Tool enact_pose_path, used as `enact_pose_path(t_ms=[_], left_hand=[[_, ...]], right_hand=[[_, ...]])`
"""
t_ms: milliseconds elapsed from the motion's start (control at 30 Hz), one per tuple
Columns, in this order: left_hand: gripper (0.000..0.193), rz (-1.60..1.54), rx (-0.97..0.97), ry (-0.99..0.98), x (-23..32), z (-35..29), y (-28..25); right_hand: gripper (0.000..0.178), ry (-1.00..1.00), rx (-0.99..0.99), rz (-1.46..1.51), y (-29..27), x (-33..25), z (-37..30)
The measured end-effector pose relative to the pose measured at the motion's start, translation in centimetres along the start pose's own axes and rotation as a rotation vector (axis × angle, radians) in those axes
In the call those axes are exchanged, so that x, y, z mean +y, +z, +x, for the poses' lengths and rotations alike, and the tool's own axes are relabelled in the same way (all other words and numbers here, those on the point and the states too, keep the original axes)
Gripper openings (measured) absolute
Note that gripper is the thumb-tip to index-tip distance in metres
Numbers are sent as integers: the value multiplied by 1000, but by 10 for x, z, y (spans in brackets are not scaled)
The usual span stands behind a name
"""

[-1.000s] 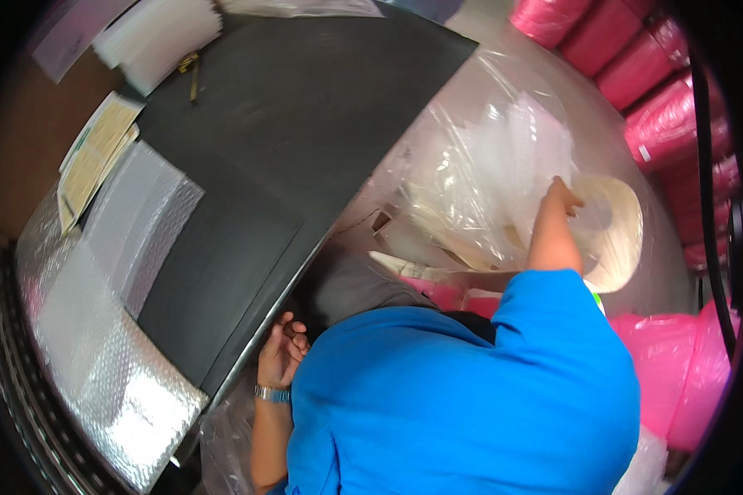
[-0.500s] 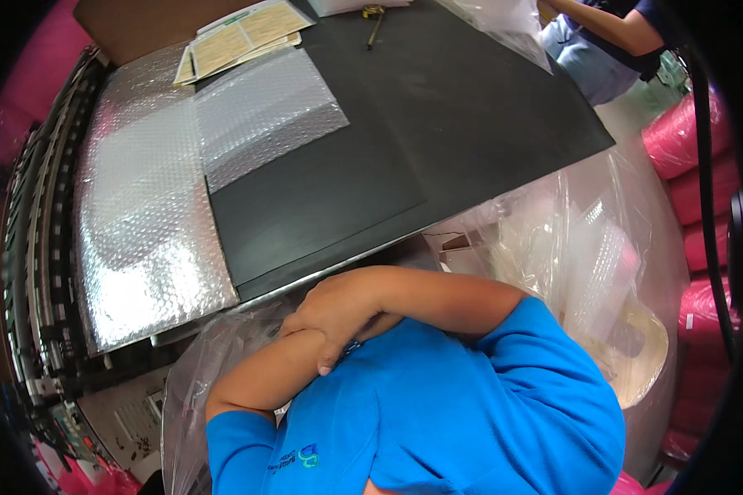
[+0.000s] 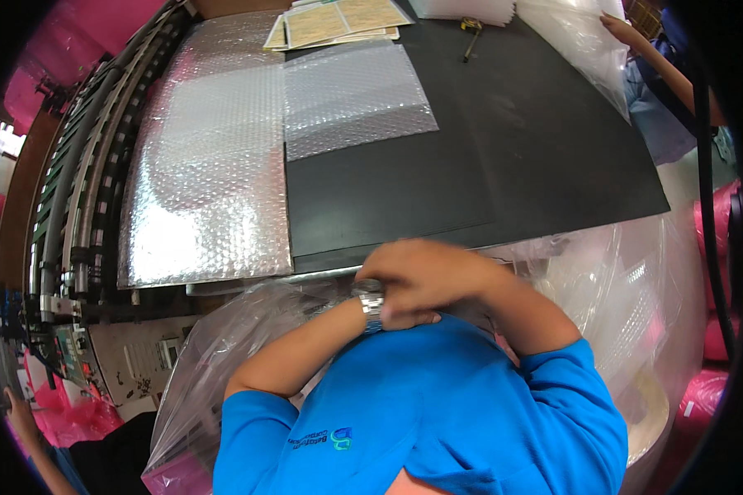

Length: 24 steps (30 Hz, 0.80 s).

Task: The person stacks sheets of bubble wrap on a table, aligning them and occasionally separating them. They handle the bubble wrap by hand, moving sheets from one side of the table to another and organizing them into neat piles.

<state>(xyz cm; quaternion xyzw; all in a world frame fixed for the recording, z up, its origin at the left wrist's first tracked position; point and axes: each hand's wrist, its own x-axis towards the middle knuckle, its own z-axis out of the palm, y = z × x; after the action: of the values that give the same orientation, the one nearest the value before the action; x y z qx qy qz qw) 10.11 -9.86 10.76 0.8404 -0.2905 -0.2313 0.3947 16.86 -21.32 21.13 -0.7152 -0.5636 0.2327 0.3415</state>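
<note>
My right hand [image 3: 425,276] lies across my left wrist, its curled fingers on the wristwatch [image 3: 372,307] with a silver metal band. It is slightly smeared by motion. My left hand [image 3: 411,320] rests against the blue shirt, mostly covered by the right one, so its fingers hardly show. Both hands are in front of the worktable's near edge. Beyond them a black mat [image 3: 553,140] covers the tabletop. A long sheet of clear bubble wrap [image 3: 215,165] lies on its left side, and a smaller bubble wrap piece [image 3: 359,95] lies beside it on the mat.
Printed sheets [image 3: 338,23] and a yellow tape measure [image 3: 470,35] lie at the far side. A machine with rollers [image 3: 82,198] flanks the table at left. Clear plastic film [image 3: 223,363] hangs below the edge. Another person's hand [image 3: 623,31] holds plastic [image 3: 574,37] at far right.
My right hand has slid from the left forearm to the wrist, where the watch now shows. The view has turned left, and another person's arm appears at lower left.
</note>
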Motion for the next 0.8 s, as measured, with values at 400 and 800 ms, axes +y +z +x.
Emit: enact_pose_path(t_ms=[400, 800], left_hand=[[15, 698, 1060, -370, -8, -119, -123], [21, 442, 1147, -469, -3, -107, -131]], right_hand=[[74, 672, 903, 562, -154, 165, 72], [41, 424, 933, 748, -118, 182, 124]])
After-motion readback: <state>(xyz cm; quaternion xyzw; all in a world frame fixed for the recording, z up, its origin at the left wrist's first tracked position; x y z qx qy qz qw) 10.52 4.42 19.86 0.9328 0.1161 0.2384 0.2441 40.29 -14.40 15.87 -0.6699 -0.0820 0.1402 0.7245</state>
